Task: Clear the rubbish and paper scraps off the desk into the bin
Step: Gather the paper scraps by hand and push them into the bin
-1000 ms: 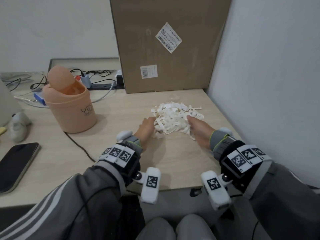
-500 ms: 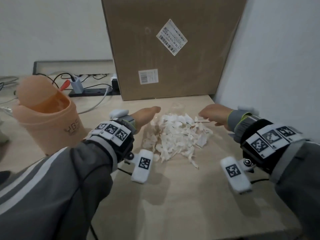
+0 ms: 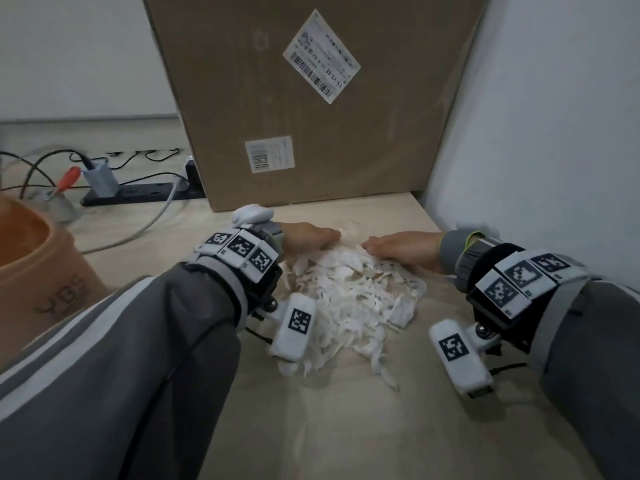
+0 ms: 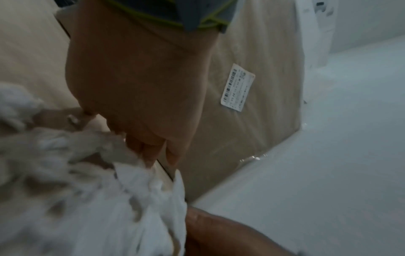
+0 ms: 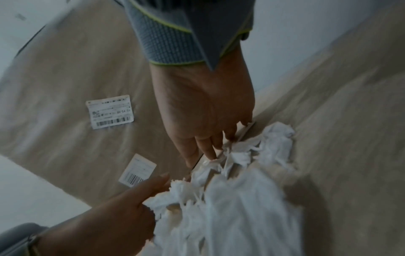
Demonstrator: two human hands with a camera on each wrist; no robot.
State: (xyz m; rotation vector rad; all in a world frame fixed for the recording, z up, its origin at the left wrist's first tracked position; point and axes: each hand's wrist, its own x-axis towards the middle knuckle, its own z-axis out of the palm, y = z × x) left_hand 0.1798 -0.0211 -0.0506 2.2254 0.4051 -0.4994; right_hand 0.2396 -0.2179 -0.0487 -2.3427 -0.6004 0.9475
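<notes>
A heap of white paper scraps [image 3: 353,303] lies on the pale wooden desk [image 3: 346,427], right of the peach bin [image 3: 38,271]. My left hand [image 3: 311,235] and right hand [image 3: 394,245] lie along the heap's far edge, fingertips nearly meeting, straight fingers touching the scraps. In the left wrist view, my left hand's fingers [image 4: 151,152] reach down onto the scraps [image 4: 87,190], and the right hand [image 4: 219,233] shows at the bottom. The right wrist view has my right hand's fingers [image 5: 208,147] against the scraps [image 5: 230,199], with the left hand [image 5: 120,207] opposite. Neither hand holds anything.
A large cardboard box [image 3: 311,116] stands just behind the hands. A white wall [image 3: 554,133] closes the desk's right side. A black power strip [image 3: 138,197] with plugs and cables lies at the back left, beyond the bin.
Both hands left the sides of the heap, spread to its far corners, and have now come together behind it. The view has leaned forward and closer.
</notes>
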